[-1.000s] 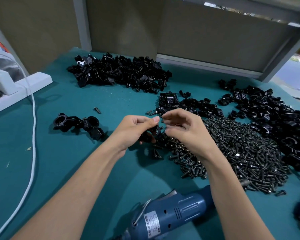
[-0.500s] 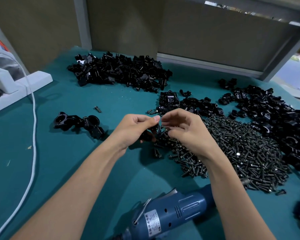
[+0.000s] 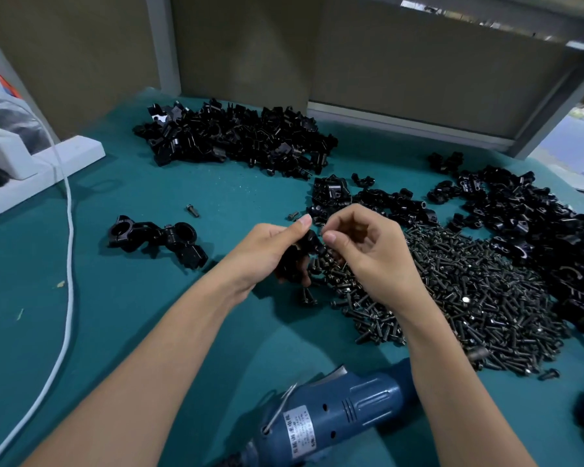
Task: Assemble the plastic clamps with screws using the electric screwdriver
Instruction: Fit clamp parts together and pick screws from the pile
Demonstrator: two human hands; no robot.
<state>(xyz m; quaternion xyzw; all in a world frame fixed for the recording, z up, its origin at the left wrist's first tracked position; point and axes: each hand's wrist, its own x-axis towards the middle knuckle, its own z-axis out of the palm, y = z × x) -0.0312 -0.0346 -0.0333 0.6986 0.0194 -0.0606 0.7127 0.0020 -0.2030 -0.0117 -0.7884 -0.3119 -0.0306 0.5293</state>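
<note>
My left hand (image 3: 270, 251) grips a black plastic clamp (image 3: 304, 251) above the near edge of the screw pile (image 3: 469, 298). My right hand (image 3: 364, 251) is beside it, thumb and fingers curled in a pinch at the clamp's top; whatever it pinches is too small to see. The blue electric screwdriver (image 3: 334, 412) lies on the green table (image 3: 149, 315) below my forearms, untouched. Two joined black clamps (image 3: 155, 237) rest to the left.
Heaps of black clamp parts lie at the back (image 3: 236, 139) and along the right (image 3: 536, 224). A loose screw (image 3: 193, 210) lies near the joined clamps. A white cable (image 3: 69, 264) runs down the left side from a white unit (image 3: 31, 163).
Both hands stay together over the pile's edge. My right hand's fingers have shifted slightly at the clamp's top; the left hand keeps its grip.
</note>
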